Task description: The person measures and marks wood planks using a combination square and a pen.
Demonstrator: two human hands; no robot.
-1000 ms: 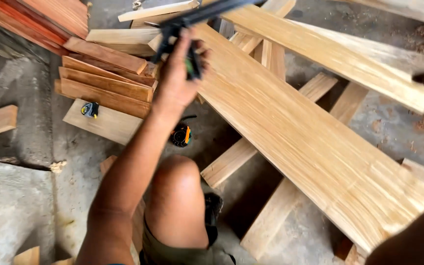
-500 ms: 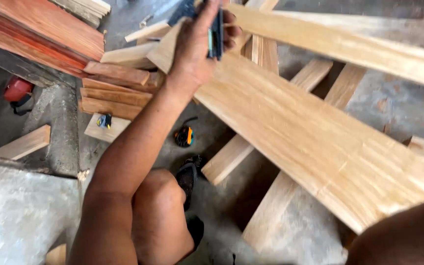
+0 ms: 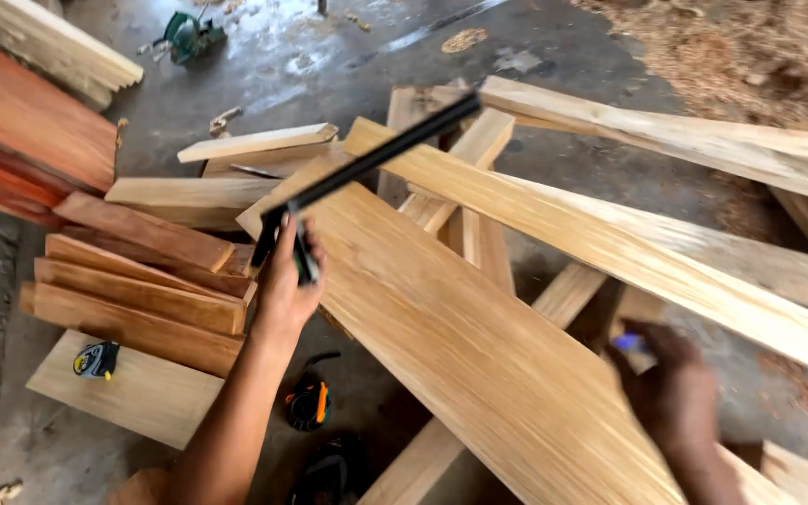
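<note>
Here, my left hand point(image 3: 284, 285) was closed around the stock of a black try square point(image 3: 367, 166) at the near end of a wide pale plank point(image 3: 479, 346), its blade running up-right across the board. My right hand point(image 3: 670, 388), blurred, pinched a small blue-tipped marker point(image 3: 628, 342) at the plank's right edge.

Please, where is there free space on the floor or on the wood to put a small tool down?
The wide pale board is bare between the left hand, which holds a black square, and the right hand. Wet concrete floor beyond the planks is open. It is crowded by the reddish board stack and around the orange tape measure.
</note>
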